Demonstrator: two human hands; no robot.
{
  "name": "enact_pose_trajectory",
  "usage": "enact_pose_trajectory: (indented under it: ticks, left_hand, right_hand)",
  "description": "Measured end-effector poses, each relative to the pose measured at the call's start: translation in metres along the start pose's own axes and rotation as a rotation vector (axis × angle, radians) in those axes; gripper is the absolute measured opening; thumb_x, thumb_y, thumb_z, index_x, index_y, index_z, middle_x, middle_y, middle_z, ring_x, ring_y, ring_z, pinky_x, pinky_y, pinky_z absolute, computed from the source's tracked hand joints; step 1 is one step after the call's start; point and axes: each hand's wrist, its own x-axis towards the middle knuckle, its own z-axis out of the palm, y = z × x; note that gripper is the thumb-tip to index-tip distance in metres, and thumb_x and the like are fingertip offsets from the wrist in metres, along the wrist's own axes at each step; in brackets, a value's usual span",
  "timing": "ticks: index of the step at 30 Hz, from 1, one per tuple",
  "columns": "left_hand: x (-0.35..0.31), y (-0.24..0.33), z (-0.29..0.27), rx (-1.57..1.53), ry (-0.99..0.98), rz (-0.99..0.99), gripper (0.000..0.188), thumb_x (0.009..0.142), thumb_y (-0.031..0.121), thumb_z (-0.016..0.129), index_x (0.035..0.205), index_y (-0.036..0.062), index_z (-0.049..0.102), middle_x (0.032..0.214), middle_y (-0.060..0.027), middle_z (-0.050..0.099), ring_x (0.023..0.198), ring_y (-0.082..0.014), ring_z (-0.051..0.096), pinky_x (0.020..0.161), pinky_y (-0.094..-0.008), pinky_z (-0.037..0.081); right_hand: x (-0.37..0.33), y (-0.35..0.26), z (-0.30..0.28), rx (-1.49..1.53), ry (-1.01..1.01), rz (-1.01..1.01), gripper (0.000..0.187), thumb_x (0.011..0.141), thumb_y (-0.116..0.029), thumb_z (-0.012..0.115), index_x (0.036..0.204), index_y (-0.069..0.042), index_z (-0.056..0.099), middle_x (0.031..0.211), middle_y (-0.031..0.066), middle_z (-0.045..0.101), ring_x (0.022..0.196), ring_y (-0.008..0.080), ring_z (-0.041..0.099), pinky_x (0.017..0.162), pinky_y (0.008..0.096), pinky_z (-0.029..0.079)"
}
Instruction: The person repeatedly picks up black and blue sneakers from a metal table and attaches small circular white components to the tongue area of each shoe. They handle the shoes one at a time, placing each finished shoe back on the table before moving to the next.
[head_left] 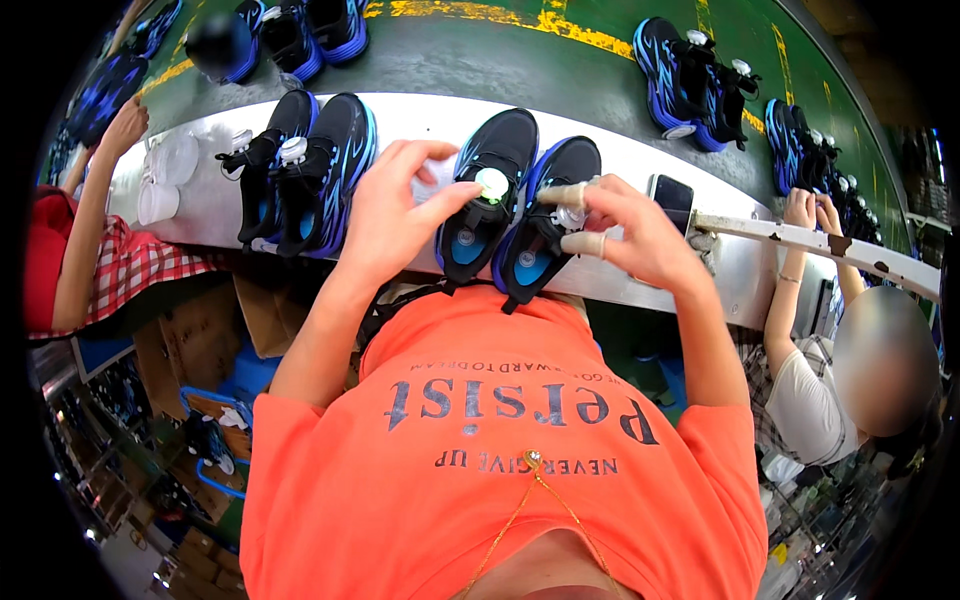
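Note:
A pair of black running shoes with blue-purple soles lies side by side before me, heels toward me. The left shoe [506,135] has a round white lacing dial [491,183] on its tongue. My left hand [405,205] reaches in from the left, fingers apart, its thumb tip against that dial's edge. On the right shoe [575,160] a clear-white lacing dial [569,217] sits between the thumb and finger of my right hand [632,232]. Pale finger cots cover those two fingertips. Both shoes rest on the bench, heels at its near edge.
The white bench [420,115] borders a green conveyor belt [480,60] carrying more shoes [690,85]. Another pair [335,150] and plastic cups [160,200] stand to the left. A phone [671,193] and a chipped metal bar [820,240] are at right. Co-workers' arms [795,260] flank me.

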Motion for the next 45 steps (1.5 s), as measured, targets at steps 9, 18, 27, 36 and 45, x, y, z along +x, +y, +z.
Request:
enact_pose_trajectory:
  ticks: [9,18,27,36,45]
  left_hand:
    - [0.003,0.014,0.016,0.015,-0.152,0.212,0.017,0.091,0.009,0.061,0.106,0.0019,0.067,0.093,-0.0067,0.063,0.079,-0.0138,0.058,0.069,-0.0253,0.045]
    - [-0.037,0.040,0.083,-0.767,-0.578,-0.702,0.026,0.100,0.019,0.054,0.110,-0.0037,0.061,0.101,-0.0103,0.066,0.086,-0.0152,0.068,0.053,-0.0230,0.049]
    - [-0.041,0.037,0.092,-0.852,-0.501,-0.717,0.025,0.101,0.016,0.050,0.112,-0.0040,0.061,0.115,-0.0127,0.065,0.097,-0.0204,0.069,0.058,-0.0245,0.054]
    - [-0.039,0.031,0.090,-0.904,-0.505,-0.764,0.024,0.102,0.015,0.050,0.112,-0.0047,0.060,0.114,-0.0132,0.065,0.096,-0.0215,0.069,0.058,-0.0253,0.054]
    - [-0.035,0.022,0.085,-0.934,-0.538,-0.793,0.026,0.101,0.016,0.050,0.113,-0.0050,0.059,0.112,-0.0132,0.065,0.096,-0.0212,0.069,0.058,-0.0255,0.055]
  right_hand:
    - [-0.009,0.007,0.011,0.024,0.128,-0.056,0.033,0.082,-0.028,0.075,0.103,-0.005,0.066,0.077,0.0130,0.060,0.066,0.0248,0.057,0.064,0.0346,0.048]
    - [-0.019,0.016,0.011,0.037,0.132,-0.077,0.033,0.081,-0.021,0.074,0.112,-0.009,0.068,0.084,0.0089,0.059,0.071,0.0208,0.056,0.066,0.0315,0.048]
    - [-0.018,0.023,0.017,0.091,0.179,-0.061,0.030,0.080,-0.023,0.071,0.108,-0.012,0.068,0.081,0.0123,0.059,0.079,0.0308,0.060,0.070,0.0379,0.048]
    - [-0.010,0.028,0.014,0.076,0.103,-0.123,0.031,0.080,-0.020,0.073,0.109,-0.011,0.067,0.088,0.0127,0.058,0.080,0.0316,0.060,0.071,0.0387,0.049]
    - [-0.002,0.028,0.030,0.036,0.193,-0.137,0.035,0.080,-0.020,0.073,0.115,-0.014,0.068,0.086,0.0071,0.053,0.074,0.0209,0.054,0.069,0.0314,0.047]
